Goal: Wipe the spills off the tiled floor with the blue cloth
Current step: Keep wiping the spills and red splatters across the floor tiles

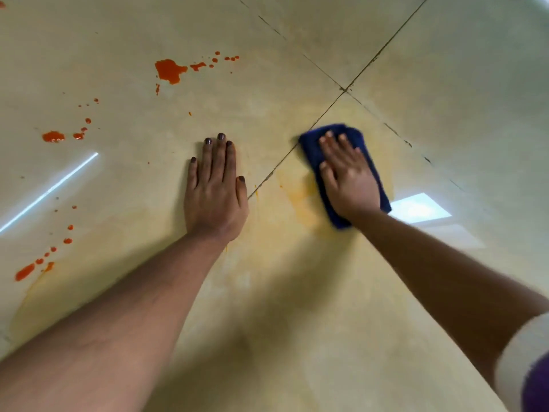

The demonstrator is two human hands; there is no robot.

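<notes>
On the tiled floor [445, 69], right hand [347, 176] presses flat on blue cloth [315, 150] over a faint, possibly damp yellow smear [300, 197]; left hand [215, 188] braces flat, holding nothing; orange spills [170, 70] remain.

An indoor room with a glossy tiled floor [445, 69] — large cream tiles meeting at dark, worn grout lines [344, 90] toward one o'clock. Bright reflections [419, 208] at three and nine o'clock suggest a window and strip lighting overhead — whether home or workplace cannot be told.
</notes>
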